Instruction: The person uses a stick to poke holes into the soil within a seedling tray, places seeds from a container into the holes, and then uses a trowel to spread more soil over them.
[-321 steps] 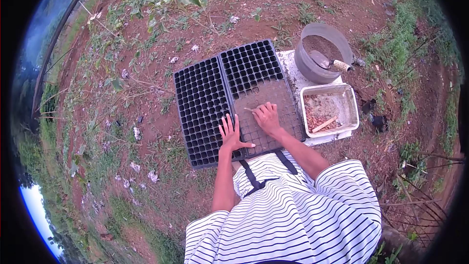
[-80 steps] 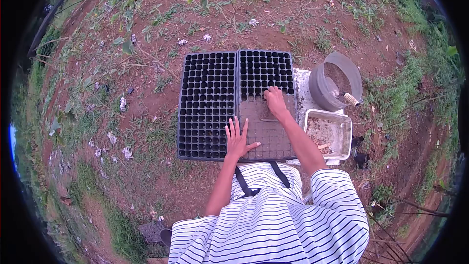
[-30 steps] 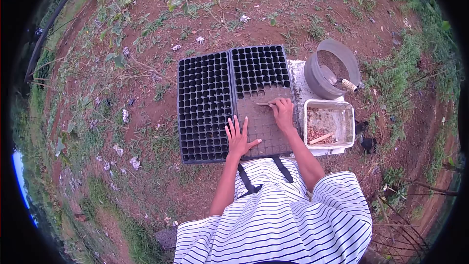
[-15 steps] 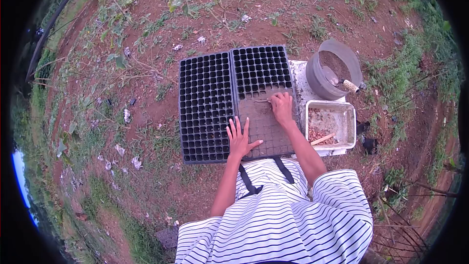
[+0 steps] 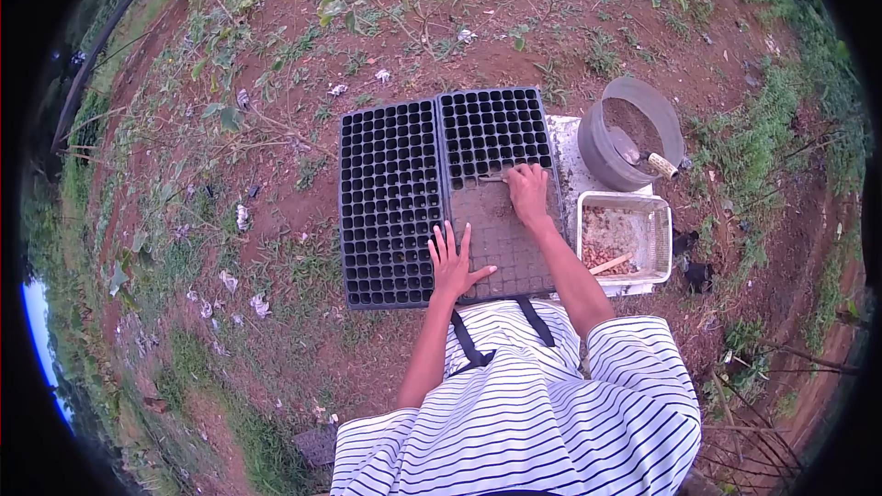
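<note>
Two black seedling trays lie side by side. The left tray [image 5: 388, 211] shows dark, unfilled cells. In the right tray [image 5: 493, 129] the far cells are dark and the near part is covered with brown soil [image 5: 501, 234]. My left hand [image 5: 450, 262] rests with fingers spread on the near part, across the seam between the trays. My right hand [image 5: 528, 191] is closed around a thin, flat stick-like tool [image 5: 491, 179], which lies along the far edge of the soil. Most of the tool is hidden by the fingers.
Right of the trays, a round grey tub [image 5: 631, 133] holds soil and a scoop-like item with a pale handle. Nearer stands a white basket [image 5: 666, 239] with reddish-brown pieces and a wooden stick [image 5: 610, 264]. Both rest on a white surface [image 5: 567, 147]. Leafy plants grow beyond.
My right hand has moved slightly away from me with the tool, toward the dark cells. My left hand remains spread on the trays.
</note>
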The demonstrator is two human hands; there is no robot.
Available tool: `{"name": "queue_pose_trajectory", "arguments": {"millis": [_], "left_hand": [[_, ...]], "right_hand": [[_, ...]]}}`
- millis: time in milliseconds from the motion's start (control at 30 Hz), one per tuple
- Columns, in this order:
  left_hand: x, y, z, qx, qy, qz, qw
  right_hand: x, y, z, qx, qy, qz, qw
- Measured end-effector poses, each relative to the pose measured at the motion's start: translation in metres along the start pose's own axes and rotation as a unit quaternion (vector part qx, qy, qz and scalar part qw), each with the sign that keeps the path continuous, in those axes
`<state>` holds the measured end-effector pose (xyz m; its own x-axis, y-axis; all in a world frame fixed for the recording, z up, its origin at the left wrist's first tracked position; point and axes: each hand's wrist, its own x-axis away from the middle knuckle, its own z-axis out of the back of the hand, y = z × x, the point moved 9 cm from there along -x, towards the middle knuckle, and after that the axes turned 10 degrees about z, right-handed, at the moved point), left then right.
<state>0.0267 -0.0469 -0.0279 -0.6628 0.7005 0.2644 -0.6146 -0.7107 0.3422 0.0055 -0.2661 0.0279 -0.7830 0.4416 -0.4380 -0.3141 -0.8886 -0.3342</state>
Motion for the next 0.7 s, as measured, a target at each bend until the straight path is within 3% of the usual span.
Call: {"name": "queue_pose_trajectory", "arguments": {"millis": [200, 267, 367, 700], "left_hand": [[-0.001, 0.000, 0.000, 0.000, -0.004, 0.000, 1.000], [0.000, 0.000, 0.002, 0.003, -0.003, -0.002, 1.000], [0.000, 0.001, -0.001, 0.007, -0.013, 0.003, 1.000], [0.000, 0.000, -0.001, -0.005, 0.011, -0.004, 1.000]], "right_hand": [[-0.004, 0.003, 0.007, -0.037, 0.038, -0.030, 0.998], [0.003, 0.017, 0.018, 0.002, 0.096, -0.102, 0.990], [0.011, 0.028, 0.015, 0.046, 0.090, -0.140, 0.985], [0.014, 0.020, -0.002, -0.002, 0.082, -0.134, 0.988]]}}
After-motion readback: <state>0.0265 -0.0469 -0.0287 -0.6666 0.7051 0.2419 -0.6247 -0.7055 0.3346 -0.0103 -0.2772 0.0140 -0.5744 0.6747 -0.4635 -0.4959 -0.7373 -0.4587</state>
